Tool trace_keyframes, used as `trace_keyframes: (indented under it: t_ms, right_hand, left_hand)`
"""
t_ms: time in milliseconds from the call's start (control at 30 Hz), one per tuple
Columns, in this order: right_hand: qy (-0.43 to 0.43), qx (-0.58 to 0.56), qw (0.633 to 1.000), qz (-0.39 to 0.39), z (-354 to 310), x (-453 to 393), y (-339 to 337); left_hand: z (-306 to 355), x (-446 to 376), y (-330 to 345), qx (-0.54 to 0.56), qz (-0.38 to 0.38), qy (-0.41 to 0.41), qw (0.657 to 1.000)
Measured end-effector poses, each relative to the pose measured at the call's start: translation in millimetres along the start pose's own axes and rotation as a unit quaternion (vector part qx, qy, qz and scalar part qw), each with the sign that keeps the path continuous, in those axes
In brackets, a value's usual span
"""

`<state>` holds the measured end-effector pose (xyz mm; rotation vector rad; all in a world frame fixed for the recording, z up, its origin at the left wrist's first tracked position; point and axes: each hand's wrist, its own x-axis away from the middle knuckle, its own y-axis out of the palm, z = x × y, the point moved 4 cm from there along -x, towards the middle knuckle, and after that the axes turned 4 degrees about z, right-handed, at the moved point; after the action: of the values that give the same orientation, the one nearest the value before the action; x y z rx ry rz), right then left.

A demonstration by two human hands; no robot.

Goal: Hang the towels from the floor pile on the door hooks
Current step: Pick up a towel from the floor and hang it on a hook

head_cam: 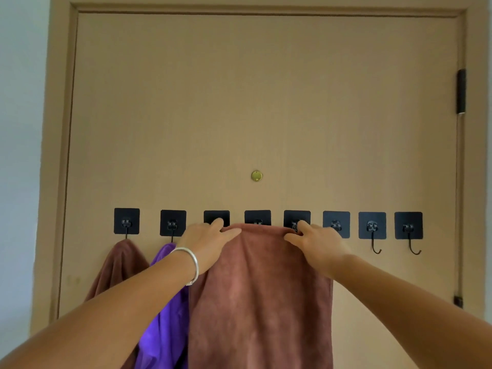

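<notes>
A row of black square adhesive hooks (372, 225) runs across the tan door (239, 102). A large brown towel (261, 294) is spread wide against the door over the middle hooks. My left hand (210, 243), with a silver bracelet at the wrist, grips its top left corner at the third hook. My right hand (316, 243) pinches the top right corner at the fifth hook. A smaller brown towel (117, 265) hangs from the first hook. From the second hook hangs a purple towel (165, 315). The floor pile is out of view.
The two rightmost hooks (408, 226) hang bare, and the sixth hook (336, 224) is partly behind my right hand. A brass peephole (256, 176) sits above the row. A dark hinge (461, 91) is on the door's right edge. A pale wall (18, 129) lies left.
</notes>
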<state>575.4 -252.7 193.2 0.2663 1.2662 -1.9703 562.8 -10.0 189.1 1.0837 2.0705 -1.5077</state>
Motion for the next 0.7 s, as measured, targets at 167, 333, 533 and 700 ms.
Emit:
trace_keyframes:
  t_ms: [167, 333, 533, 700]
  right_hand:
    - [0.046, -0.016, 0.999, -0.012, -29, -17, 5]
    - [0.078, -0.053, 0.995, -0.017, -51, -17, 23]
    - [0.102, -0.145, 0.980, -0.091, -97, 12, 67]
    - [0.085, -0.095, 0.983, -0.131, -102, 36, 77]
  left_hand:
    - [33, -20, 18, -0.051, -0.054, -0.019, 0.997]
    - [62, -13, 41, -0.071, -0.126, -0.014, 0.989]
    - [102, 19, 62, 0.008, -0.205, -0.073, 0.976]
    - [106, 46, 62, -0.015, -0.273, -0.066, 0.960]
